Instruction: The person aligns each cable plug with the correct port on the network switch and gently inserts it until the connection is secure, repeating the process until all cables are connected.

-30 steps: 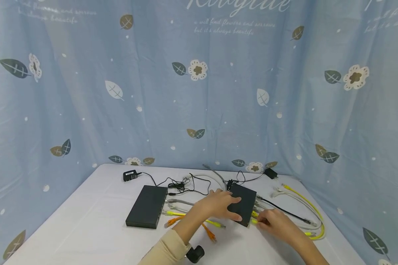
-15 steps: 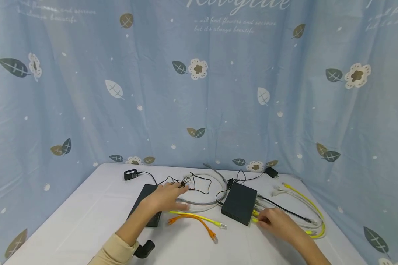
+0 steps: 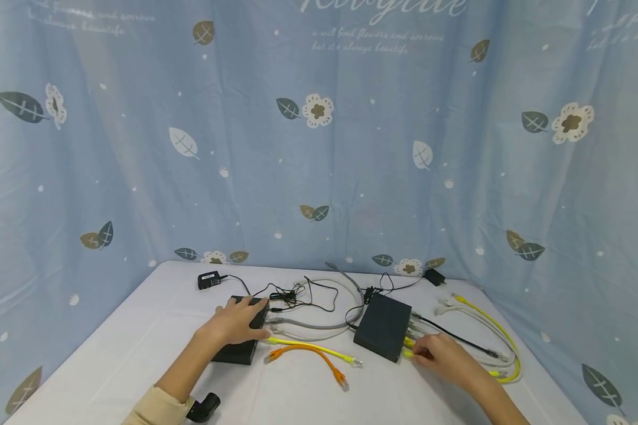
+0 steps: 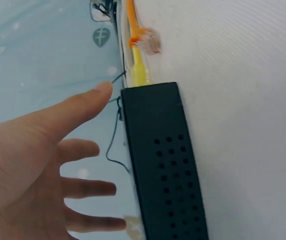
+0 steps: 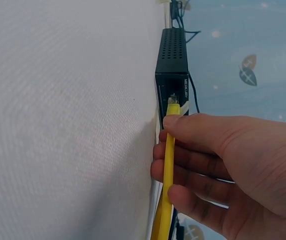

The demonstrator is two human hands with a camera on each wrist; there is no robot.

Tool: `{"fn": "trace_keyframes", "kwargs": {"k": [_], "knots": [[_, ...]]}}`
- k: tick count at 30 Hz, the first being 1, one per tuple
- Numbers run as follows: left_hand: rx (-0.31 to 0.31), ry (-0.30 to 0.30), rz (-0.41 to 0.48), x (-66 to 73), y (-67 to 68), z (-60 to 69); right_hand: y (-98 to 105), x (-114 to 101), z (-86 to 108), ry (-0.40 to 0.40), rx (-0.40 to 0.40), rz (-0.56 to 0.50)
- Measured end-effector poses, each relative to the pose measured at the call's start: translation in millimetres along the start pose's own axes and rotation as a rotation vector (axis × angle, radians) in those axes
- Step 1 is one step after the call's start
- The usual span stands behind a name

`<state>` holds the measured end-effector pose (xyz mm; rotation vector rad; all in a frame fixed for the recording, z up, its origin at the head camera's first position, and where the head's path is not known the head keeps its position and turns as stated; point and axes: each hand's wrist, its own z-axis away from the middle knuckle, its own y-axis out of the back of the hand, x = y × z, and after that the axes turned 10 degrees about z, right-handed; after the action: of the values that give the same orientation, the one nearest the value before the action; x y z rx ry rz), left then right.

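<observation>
My left hand (image 3: 236, 323) is over the black network switch (image 3: 235, 355) on the left, its fingers spread. In the left wrist view the thumb and fingers stand beside the vented casing (image 4: 170, 150); whether they touch its top cannot be told. My right hand (image 3: 448, 358) is at the port side of the other black network switch (image 3: 384, 326). Between thumb and fingers it pinches a yellow network cable (image 5: 168, 165) just behind its clear plug (image 5: 172, 100). That plug is at the switch's port face; how deep it sits is unclear.
An orange cable (image 3: 313, 348) and a yellow cable (image 3: 335, 353) lie between the switches, near a grey cable (image 3: 313, 325). A black cable (image 3: 457, 339) and yellow cable loop (image 3: 510, 342) lie at right. Power adapters (image 3: 209, 280) stand at the back.
My left hand has left the right switch and moved left across the cables to above the left switch. The right hand stays in place with the yellow network cable.
</observation>
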<state>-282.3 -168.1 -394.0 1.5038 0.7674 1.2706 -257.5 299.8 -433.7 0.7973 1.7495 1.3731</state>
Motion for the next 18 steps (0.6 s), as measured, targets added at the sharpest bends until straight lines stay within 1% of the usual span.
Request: {"fn": "trace_keyframes", "kwargs": {"k": [6, 10, 14, 16, 18], "knots": [[0.021, 0.018, 0.008, -9.7, -4.9, -0.3, 0.9, -0.6, -1.1, -0.002, -0.004, -0.019], [0.006, 0.023, 0.025, -13.9, -6.3, -1.1, 1.2, -0.5, -1.8, -0.015, -0.018, -0.026], [-0.009, 0.030, 0.013, -15.4, -5.8, -2.7, 2.0, -2.1, -2.2, -0.028, -0.025, -0.034], [-0.013, 0.033, 0.006, -15.0, -5.2, -3.3, 2.8, -4.5, -2.0, -0.057, -0.010, -0.023], [-0.018, 0.031, 0.005, -14.1, -4.9, -4.7, 4.2, -8.3, -1.4, -0.115, 0.020, 0.005]]}}
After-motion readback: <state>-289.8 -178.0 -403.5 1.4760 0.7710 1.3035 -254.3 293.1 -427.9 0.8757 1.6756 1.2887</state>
